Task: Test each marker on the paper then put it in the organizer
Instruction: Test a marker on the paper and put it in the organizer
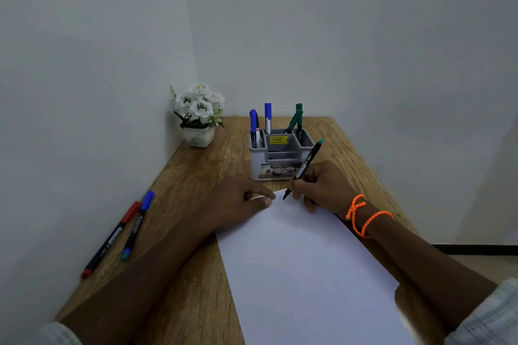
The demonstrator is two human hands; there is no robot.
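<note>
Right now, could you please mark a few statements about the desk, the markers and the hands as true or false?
1. The right hand holds a marker with its tip at the paper. True.
2. The left hand grips a red marker. False: it rests flat on the paper's far corner, holding nothing.
3. Two markers lie on the table to the left of the paper. True: a red one and a blue-capped one.
4. The organizer is empty. False: blue and green markers stand in it.
5. The flowers stand to the right of the organizer. False: to its left, in the corner.
</note>
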